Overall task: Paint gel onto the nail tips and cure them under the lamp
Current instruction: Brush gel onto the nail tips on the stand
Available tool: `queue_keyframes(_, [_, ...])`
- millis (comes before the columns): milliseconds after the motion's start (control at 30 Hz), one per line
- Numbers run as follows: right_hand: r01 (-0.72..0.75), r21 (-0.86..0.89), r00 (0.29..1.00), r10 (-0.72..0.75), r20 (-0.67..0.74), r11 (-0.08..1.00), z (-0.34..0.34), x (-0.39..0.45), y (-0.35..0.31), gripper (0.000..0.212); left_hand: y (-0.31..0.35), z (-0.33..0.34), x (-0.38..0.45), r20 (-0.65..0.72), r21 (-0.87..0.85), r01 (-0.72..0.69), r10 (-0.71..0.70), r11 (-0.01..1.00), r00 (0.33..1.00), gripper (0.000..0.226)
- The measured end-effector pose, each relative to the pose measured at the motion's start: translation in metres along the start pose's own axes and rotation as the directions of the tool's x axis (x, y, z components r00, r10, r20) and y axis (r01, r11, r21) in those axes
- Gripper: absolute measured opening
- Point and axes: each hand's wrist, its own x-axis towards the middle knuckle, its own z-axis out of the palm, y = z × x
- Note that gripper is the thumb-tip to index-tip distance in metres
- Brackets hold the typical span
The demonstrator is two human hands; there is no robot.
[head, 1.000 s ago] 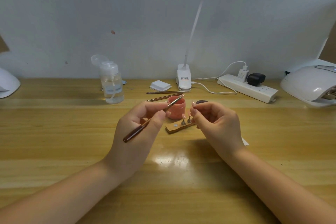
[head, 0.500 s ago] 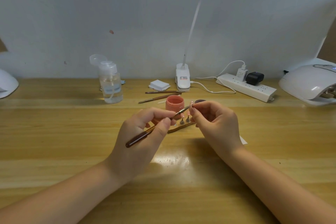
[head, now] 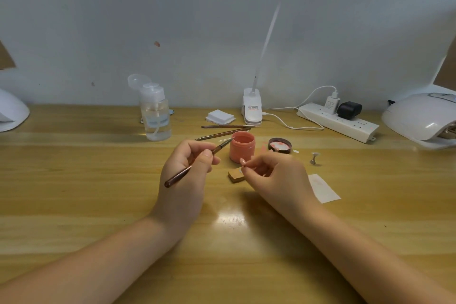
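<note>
The left hand (head: 183, 175) is pinching a thin brush (head: 197, 162) pen-style, handle trailing toward 7 o'clock and bristles reaching toward 1 o'clock, right at the rim of the pink gel jar (head: 242, 147). The right hand (head: 276, 175) is curling its fingers and pinching a small nail tip (head: 243, 161) between thumb and forefinger, just below the jar at 6 o'clock. Judging by this, the brush is loading or wiping gel, so doing it well means taking a small bead, scraping excess on the rim, and steadying both wrists on the table (head: 98, 192) before stroking the tip from base to edge.

The jar is standing open, its inside showing pink; how full it is cannot be told. Its lid (head: 279, 144) is lying upturned at 3 o'clock from it, smeared pink inside. A wooden holder (head: 236, 176) is sitting partly hidden beneath the right fingers. At 10 o'clock a pump bottle (head: 155, 111) is holding clear liquid, cap flipped open. The curing lamp (head: 424, 118) is waiting far off at 2 o'clock.
</note>
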Motion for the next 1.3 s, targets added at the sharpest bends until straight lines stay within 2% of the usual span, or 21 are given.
queue_keyframes(167, [-0.004,-0.184,0.997,0.018,0.072,0.983,0.006,0.002,0.004,0.019,-0.002,0.001,0.001,0.017,0.011,0.032,-0.032,0.999,0.999,0.016])
queue_keyframes(400, [0.047,-0.285,0.997,-0.027,0.074,0.957,-0.003,-0.002,0.005,0.022,-0.002,0.001,0.001,0.031,0.017,0.048,-0.049,0.999,0.998,0.016])
queue_keyframes(467, [0.035,-0.438,0.997,-0.004,0.071,0.898,-0.014,0.000,0.009,0.031,-0.002,0.000,0.001,0.031,0.021,0.048,-0.049,0.999,0.998,0.016])
queue_keyframes(533, [-0.017,-0.607,0.999,0.038,0.022,0.794,-0.028,0.006,0.018,0.036,-0.002,-0.001,0.001,0.034,0.028,0.048,-0.049,0.998,0.998,0.016])
queue_keyframes(600, [-0.106,-0.663,0.993,0.118,-0.026,0.741,-0.040,0.013,0.029,0.034,-0.003,-0.001,0.001,0.035,0.031,0.049,-0.050,0.998,0.998,0.016])
queue_keyframes(667, [-0.161,-0.614,0.979,0.203,-0.002,0.772,-0.045,0.017,0.039,0.032,-0.003,-0.002,0.000,0.035,0.033,0.050,-0.051,0.998,0.998,0.017])
queue_keyframes(733, [-0.192,-0.528,0.958,0.275,0.083,0.827,-0.045,0.020,0.045,0.039,-0.003,-0.001,0.000,0.034,0.033,0.055,-0.057,0.998,0.998,0.017])
queue_keyframes(867, [-0.174,-0.516,0.926,0.318,0.204,0.839,-0.044,0.025,0.047,0.043,-0.004,-0.001,0.003,0.012,-0.001,0.098,-0.098,0.995,0.995,0.016])
queue_keyframes(933, [-0.149,-0.516,0.924,0.305,0.231,0.843,-0.046,0.027,0.045,0.040,-0.005,-0.001,0.004,-0.001,-0.015,0.117,-0.117,0.993,0.993,0.016])
queue_keyframes(1033, [-0.126,-0.406,0.955,0.221,0.198,0.905,-0.050,0.025,0.049,0.030,-0.005,-0.001,0.005,-0.006,-0.024,0.121,-0.121,0.992,0.993,0.016])
queue_keyframes(1133, [-0.063,-0.322,0.979,0.121,0.165,0.945,-0.052,0.022,0.052,0.035,-0.005,-0.001,0.005,-0.010,-0.025,0.116,-0.116,0.993,0.993,0.016])
queue_keyframes(1300, [-0.015,-0.349,0.946,0.126,0.297,0.937,-0.056,0.022,0.051,0.039,-0.005,-0.002,0.005,-0.015,-0.027,0.111,-0.111,0.993,0.994,0.016])
